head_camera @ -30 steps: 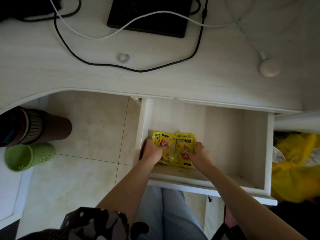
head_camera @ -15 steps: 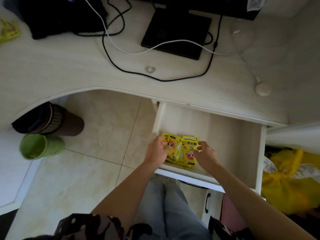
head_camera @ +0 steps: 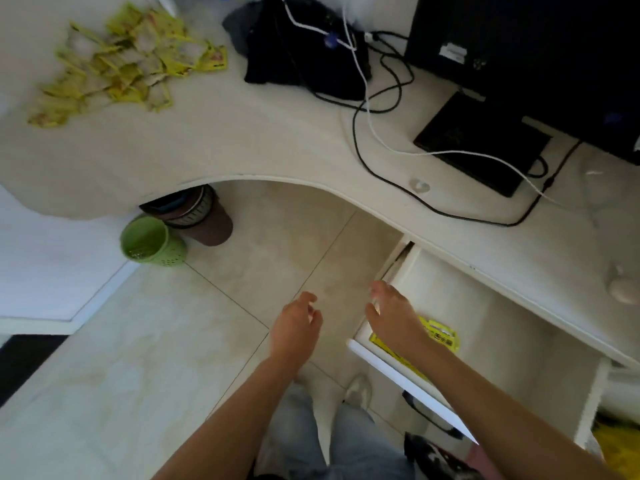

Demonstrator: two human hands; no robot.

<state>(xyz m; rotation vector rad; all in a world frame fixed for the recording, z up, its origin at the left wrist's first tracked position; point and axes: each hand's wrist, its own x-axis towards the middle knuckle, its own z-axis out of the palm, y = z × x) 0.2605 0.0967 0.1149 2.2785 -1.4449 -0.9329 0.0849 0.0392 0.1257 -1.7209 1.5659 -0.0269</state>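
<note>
Fingers (head_camera: 309, 300) on the left hand (head_camera: 296, 329) loosely curled, holding nothing. The hand hangs over the tiled floor (head_camera: 138, 358), just left of the drawer's corner. Right hand (head_camera: 391, 317) is also holding nothing, fingers relaxed and slightly spread, palm down over the near left corner of the drawer (head_camera: 502, 341). Neither hand touches anything that I can see.

Containers:
- Drawer is pulled out from under the desk (head_camera: 242, 143). The yellow packets (head_camera: 441, 336) lie flat in its near left corner, against the front wall, partly hidden under the right hand and forearm. Count not readable. The rest of the drawer shows bare light wood.
- Green basket (head_camera: 149, 241) is on the floor beside the desk edge, mouth towards the camera, perforated base visible through it.
- Brown bin (head_camera: 207, 221) sits right behind the basket, touching or nearly so, half under the desk overhang. Contents are too dark to tell.

On the desk:
- A loose pile of similar yellow sachets (head_camera: 128, 60) at far left, blurred.
- Black cloth bundle (head_camera: 301, 50) to the right of that pile.
- Black and white cables (head_camera: 360, 74) run from the bundle across a flat black pad (head_camera: 481, 143).
- White round puck (head_camera: 623, 293) near the right edge.
</note>
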